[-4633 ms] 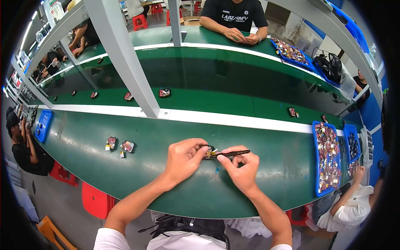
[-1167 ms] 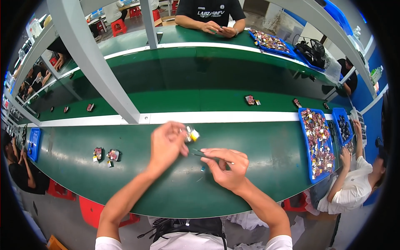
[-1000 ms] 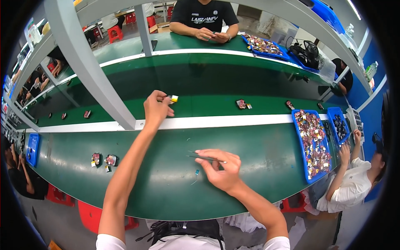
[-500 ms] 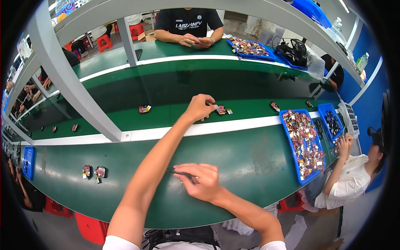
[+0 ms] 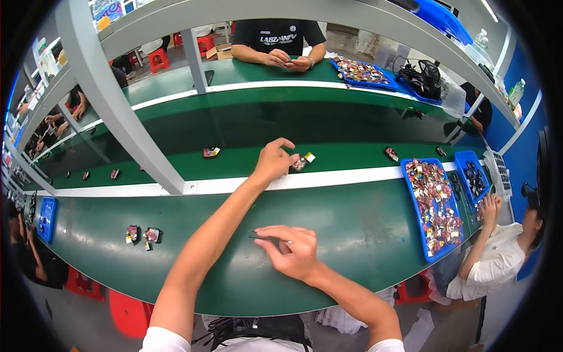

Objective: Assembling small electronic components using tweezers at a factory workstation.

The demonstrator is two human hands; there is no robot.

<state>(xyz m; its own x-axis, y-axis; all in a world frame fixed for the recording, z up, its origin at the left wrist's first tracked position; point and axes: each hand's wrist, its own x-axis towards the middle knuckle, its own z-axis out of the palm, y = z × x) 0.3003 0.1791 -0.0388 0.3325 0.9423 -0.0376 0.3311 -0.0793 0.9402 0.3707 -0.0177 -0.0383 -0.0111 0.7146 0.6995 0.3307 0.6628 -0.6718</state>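
Note:
My left hand (image 5: 274, 162) reaches over the white rail to the green belt. Its thumb and fingers pinch the edge of a small dark electronic part (image 5: 299, 162) with a reddish body and a yellow-and-white tag; the index finger stands raised. My right hand (image 5: 295, 251) hovers over the near green worktop (image 5: 363, 234), closed round dark tweezers (image 5: 263, 237) whose tips point left. Nothing shows between those tips. To the left on the worktop lie two similar parts, one part (image 5: 132, 234) beside another part (image 5: 152, 235).
A blue tray (image 5: 432, 258) heaped with such parts stands at right, beside a smaller blue tray (image 5: 469, 154) of black pieces. More parts lie spaced along the belt (image 5: 352, 149). A grey post (image 5: 117, 105) rises at left. Co-workers sit opposite and at right.
My left hand has closed on the part and drawn it a little left and nearer, turning it. My right hand keeps its hold on the tweezers. The whole view has shifted slightly.

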